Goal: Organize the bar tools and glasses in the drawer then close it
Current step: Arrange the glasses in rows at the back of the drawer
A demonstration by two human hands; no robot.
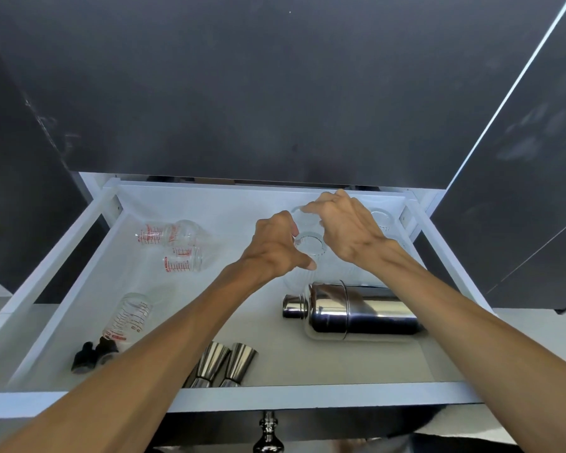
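The white drawer stands pulled open. Over its middle, my left hand grips a clear ribbed glass by the rim. My right hand pinches the rim of a second clear glass just behind it. A steel cocktail shaker lies on its side at the front right. Two steel jiggers lie at the front edge. Three measuring glasses with red marks lie on the left. Two black stoppers sit at the front left.
More clear glasses stand in the drawer's back right corner. Dark cabinet fronts rise above and on both sides. A metal knob sticks out below the drawer front.
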